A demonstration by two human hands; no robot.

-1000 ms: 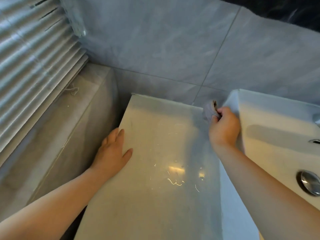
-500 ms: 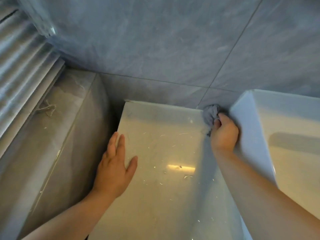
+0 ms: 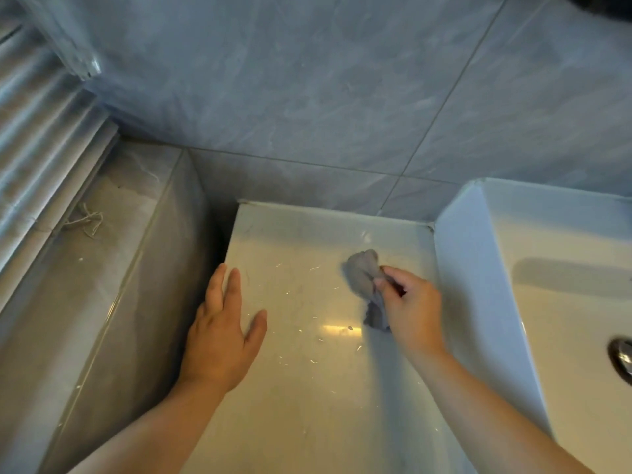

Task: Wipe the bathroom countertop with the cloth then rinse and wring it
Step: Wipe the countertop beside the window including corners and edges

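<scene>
A pale glossy countertop (image 3: 307, 388) runs from the tiled back wall toward me, with small bright specks and hairs scattered on it. My right hand (image 3: 412, 311) grips a bunched grey cloth (image 3: 364, 277) and holds it against the countertop, a little left of the white basin (image 3: 475, 268). Flat on the counter's left edge lies my left hand (image 3: 220, 331), fingers straight and spread, holding nothing.
The white basin's side wall rises along the right, with a metal drain (image 3: 620, 359) inside it. A lower grey stone ledge (image 3: 102, 268) lies to the left under slatted blinds (image 3: 37, 138), with a tangle of cord (image 3: 85, 222). Grey wall tiles (image 3: 307, 97) stand behind.
My right hand has pulled the cloth out of the back corner beside the basin, toward me and to the left. My left hand stayed flat on the counter's left edge.
</scene>
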